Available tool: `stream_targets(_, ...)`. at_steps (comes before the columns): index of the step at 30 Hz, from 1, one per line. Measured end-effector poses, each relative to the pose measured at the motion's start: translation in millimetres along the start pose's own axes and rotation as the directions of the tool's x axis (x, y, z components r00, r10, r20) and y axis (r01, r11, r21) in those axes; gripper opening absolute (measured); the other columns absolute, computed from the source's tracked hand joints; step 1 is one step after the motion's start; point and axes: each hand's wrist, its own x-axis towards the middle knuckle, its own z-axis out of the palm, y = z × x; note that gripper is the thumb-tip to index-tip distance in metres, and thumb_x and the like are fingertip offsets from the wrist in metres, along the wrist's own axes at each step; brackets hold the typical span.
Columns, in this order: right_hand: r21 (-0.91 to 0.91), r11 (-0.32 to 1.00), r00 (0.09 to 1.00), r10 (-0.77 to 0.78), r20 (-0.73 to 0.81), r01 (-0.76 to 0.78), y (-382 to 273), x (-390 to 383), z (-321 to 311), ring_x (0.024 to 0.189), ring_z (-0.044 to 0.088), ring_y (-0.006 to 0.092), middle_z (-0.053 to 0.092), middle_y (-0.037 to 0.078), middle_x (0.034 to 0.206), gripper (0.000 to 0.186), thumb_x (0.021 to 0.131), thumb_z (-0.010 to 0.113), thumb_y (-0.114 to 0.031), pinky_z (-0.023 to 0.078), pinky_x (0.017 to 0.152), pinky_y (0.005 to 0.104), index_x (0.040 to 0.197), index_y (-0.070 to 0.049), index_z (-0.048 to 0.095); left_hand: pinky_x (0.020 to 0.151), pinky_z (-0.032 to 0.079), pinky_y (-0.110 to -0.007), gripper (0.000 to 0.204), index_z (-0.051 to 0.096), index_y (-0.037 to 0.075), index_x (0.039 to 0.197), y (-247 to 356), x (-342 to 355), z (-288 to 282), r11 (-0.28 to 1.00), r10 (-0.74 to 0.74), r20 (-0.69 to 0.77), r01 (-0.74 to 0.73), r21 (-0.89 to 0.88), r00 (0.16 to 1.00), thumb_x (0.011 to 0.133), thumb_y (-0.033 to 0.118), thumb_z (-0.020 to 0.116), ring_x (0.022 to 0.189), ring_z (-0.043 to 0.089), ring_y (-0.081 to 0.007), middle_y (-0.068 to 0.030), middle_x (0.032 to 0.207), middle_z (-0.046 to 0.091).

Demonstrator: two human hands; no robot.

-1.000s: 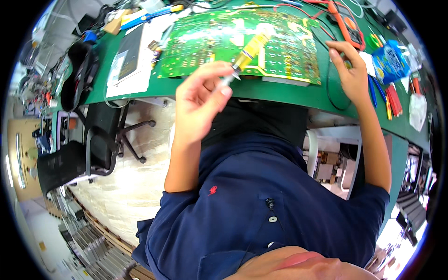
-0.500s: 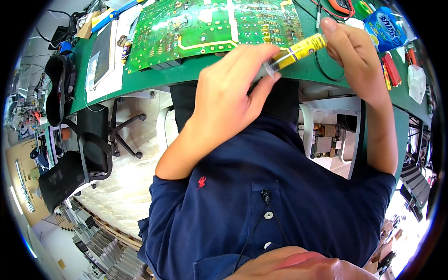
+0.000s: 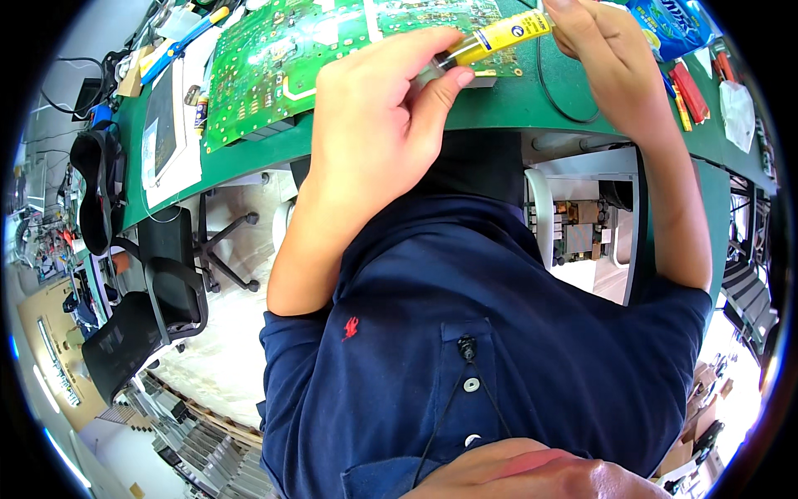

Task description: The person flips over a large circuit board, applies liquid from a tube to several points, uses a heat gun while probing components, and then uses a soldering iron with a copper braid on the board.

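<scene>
Over the tabletop point(image 3: 578, 137), near edge of PCB point(image 3: 266, 71): syringe point(image 3: 505, 37) w/ yellow label is up in the air, tilted, R end higher in view. L hand point(image 3: 374, 108) has it pinched btwn thumb & fingers at the dark/clear end. R hand point(image 3: 613, 62) is bunched at the other end, thumb vs. curled fingers; can't tell if it's actually gripping the tip or a cap. PCB lies under/beyond, dark blocks showing below its near edge. Black cable point(image 3: 542, 71) loops on tabletop btwn the hands; blue pack point(image 3: 672, 29) and red tool point(image 3: 689, 91) off to R.

Risks, my read: L thumb squeezing too hard near plunger end = contents out early, prob. onto PCB or fingers. R hand yanking the tip end = syringe slips or jerks, poss. drops on PCB. Loose L pinch = it rolls/twists. Forearm low = snags cable.
</scene>
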Motion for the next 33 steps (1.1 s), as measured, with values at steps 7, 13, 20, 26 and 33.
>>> stream_targets(7,0.369,0.905,0.974,0.226,0.0,-0.21,8,4,-4,0.05,0.029,0.0038,0.036,-0.008,0.056,0.046,0.105,0.047,-0.025,0.023,0.048,0.0252,0.06,-0.011,0.045,0.064,0.052,-0.035,0.029,0.065,0.001,0.11,12,17,5,0.97,0.152,-0.035,-0.142,0.196,0.988,0.082,0.002,0.071,0.073,0.066,-0.0293,-0.016,0.092,0.067)
stream_targets(13,0.177,0.982,0.957,0.106,-0.27,-0.059,17,2,6,0.049,0.033,0.0046,0.037,-0.006,0.053,0.049,0.105,0.044,-0.025,0.026,0.048,0.0258,0.059,-0.007,0.045,0.065,0.053,-0.04,0.027,0.062,-0.002,0.109,-1,15,22,0.954,0.253,-0.092,-0.233,0.188,0.963,0.083,0.0,0.068,0.075,0.065,-0.0377,-0.0189,0.091,0.066)
stream_targets(20,0.09,0.993,0.959,0.101,-0.266,-0.08,19,-2,9,0.05,0.036,0.0058,0.041,-0.004,0.053,0.05,0.104,0.044,-0.024,0.029,0.048,0.0271,0.059,-0.004,0.046,0.064,0.052,-0.041,0.027,0.061,-0.001,0.11,2,12,19,0.968,0.186,-0.033,-0.178,0.177,0.982,0.083,0.0,0.068,0.076,0.065,-0.0382,-0.0191,0.09,0.066)
stream_targets(26,0.041,0.998,0.954,0.053,-0.296,-0.042,19,-4,11,0.05,0.036,0.0063,0.041,-0.003,0.053,0.048,0.104,0.045,-0.022,0.029,0.048,0.0279,0.059,-0.003,0.047,0.061,0.051,-0.038,0.016,0.064,-0.001,0.096,3,11,20,0.977,0.141,-0.022,-0.136,0.162,0.99,0.083,0.006,0.071,0.07,0.065,-0.0329,-0.0157,0.079,0.065)
stream_targets(33,-0.015,0.994,0.984,-0.11,-0.138,0.109,14,-1,-1,0.052,0.036,0.0076,0.039,-0.001,0.054,0.044,0.103,0.046,-0.017,0.03,0.049,0.0293,0.063,0.0,0.046,0.059,0.048,-0.022,0.018,0.066,-0.002,0.108,-1,4,13,0.989,-0.083,0.102,0.095,-0.114,0.991,0.092,0.008,0.067,0.064,0.06,-0.0071,-0.0042,0.081,0.07)
